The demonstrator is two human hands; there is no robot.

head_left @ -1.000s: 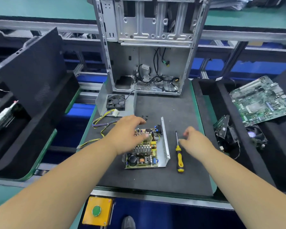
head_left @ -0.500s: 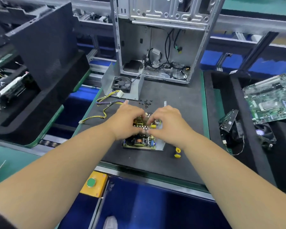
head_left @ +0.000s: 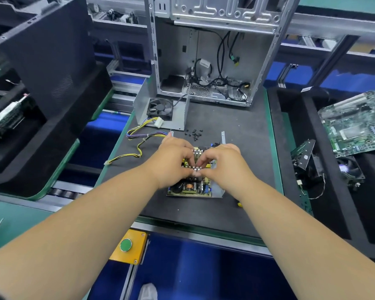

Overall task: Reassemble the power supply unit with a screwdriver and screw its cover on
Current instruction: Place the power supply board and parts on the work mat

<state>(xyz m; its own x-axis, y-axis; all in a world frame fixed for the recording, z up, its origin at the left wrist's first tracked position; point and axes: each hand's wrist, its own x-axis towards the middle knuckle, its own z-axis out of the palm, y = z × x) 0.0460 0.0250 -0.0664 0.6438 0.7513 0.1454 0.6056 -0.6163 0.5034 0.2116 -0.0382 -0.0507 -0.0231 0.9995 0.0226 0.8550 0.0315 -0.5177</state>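
At twelve o'clock I note the open computer case (head_left: 208, 50) standing upright at the far edge of the black mat (head_left: 247, 148). The detached cover with its fan (head_left: 160, 108) sits at eleven o'clock of the power supply board (head_left: 191, 187), which lies flat near mat centre in its metal tray. My left hand (head_left: 173, 161) and right hand (head_left: 223, 163) meet over the board, fingers curled and pinching its heatsink fins, fingertips touching. Loose black screws (head_left: 195, 134) lie just beyond, at twelve o'clock. At four o'clock, only the screwdriver's yellow tip (head_left: 239, 204) shows.
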